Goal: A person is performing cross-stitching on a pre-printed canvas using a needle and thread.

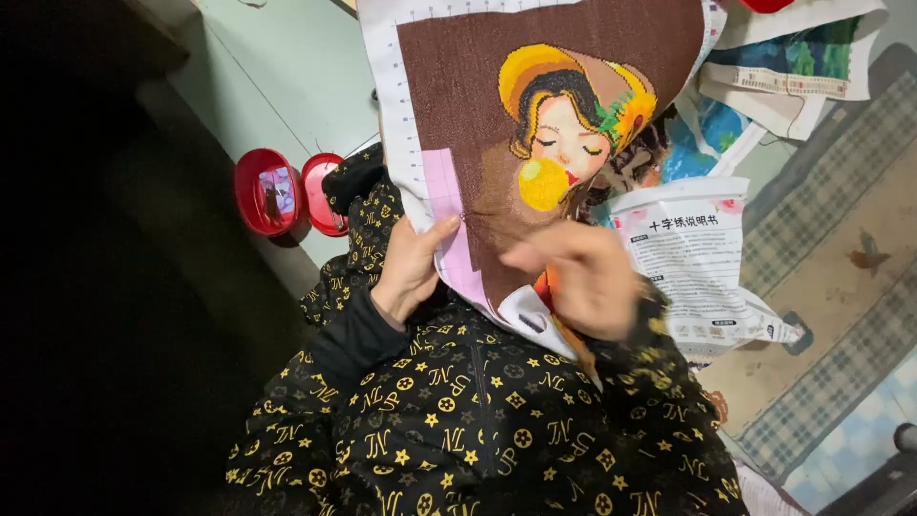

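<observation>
Green table (287,86) behind — left hand (411,272) fingers (441,229) pinch embroidery cloth (535,105).

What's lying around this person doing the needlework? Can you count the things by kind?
Cross-stitch cloths in hand: 1
Other printed cloths, top right: 2 that I can separate
Red open case: 1
Instruction sheets: 1
Hands: 2, left hand gripping the cloth edge, right hand blurred in front of it
Total: 7
</observation>
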